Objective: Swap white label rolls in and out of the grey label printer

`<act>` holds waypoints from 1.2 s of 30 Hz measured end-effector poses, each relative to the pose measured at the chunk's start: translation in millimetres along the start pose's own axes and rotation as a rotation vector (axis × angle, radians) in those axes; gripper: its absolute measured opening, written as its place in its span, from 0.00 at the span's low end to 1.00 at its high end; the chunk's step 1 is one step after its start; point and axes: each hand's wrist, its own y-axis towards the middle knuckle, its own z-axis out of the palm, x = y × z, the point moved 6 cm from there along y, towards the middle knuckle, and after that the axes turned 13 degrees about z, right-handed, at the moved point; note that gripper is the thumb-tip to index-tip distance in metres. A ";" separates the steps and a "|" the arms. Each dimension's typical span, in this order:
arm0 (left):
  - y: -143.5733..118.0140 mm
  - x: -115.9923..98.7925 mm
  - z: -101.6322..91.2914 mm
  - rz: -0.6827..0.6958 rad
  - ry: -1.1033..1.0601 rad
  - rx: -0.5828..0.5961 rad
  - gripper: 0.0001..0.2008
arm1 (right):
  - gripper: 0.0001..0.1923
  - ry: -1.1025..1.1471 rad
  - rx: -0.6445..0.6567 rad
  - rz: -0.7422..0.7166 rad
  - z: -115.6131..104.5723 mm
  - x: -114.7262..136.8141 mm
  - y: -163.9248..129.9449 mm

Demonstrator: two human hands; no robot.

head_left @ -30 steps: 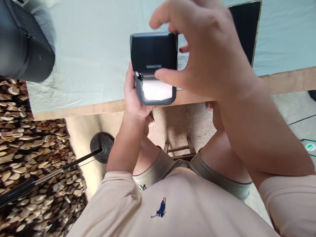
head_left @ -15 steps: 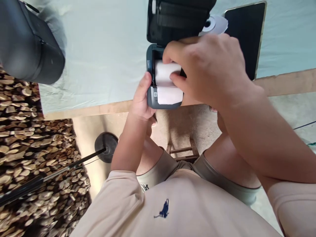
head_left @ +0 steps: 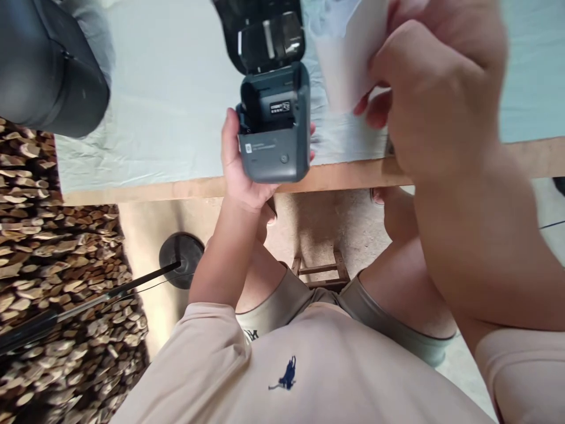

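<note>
My left hand (head_left: 237,171) grips a small dark grey label printer (head_left: 272,134) from below, over the near edge of the table. The printer's lid (head_left: 265,35) stands swung open toward the far side, and its paper bay shows bare with a small sticker inside. My right hand (head_left: 435,88) is raised to the right of the printer and holds a white paper roll (head_left: 346,53), blurred by motion. The roll is clear of the printer.
The table (head_left: 168,100) carries a pale green cloth with a bare wooden front edge (head_left: 145,189). A large black cylindrical bag (head_left: 44,68) sits at the table's left. Stacked firewood (head_left: 62,259) and a black stand with round base (head_left: 180,259) lie left below. A wooden stool (head_left: 320,270) is beneath me.
The lid went from shut to fully open. My right hand pinched the paper roll in the bay, then lifted it out and up to the right. The left hand kept hold of the printer.
</note>
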 end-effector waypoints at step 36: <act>-5.3 -7.5 6.8 0.036 -0.194 -0.061 0.30 | 0.20 -0.803 -0.300 -0.163 8.2 -37.9 17.1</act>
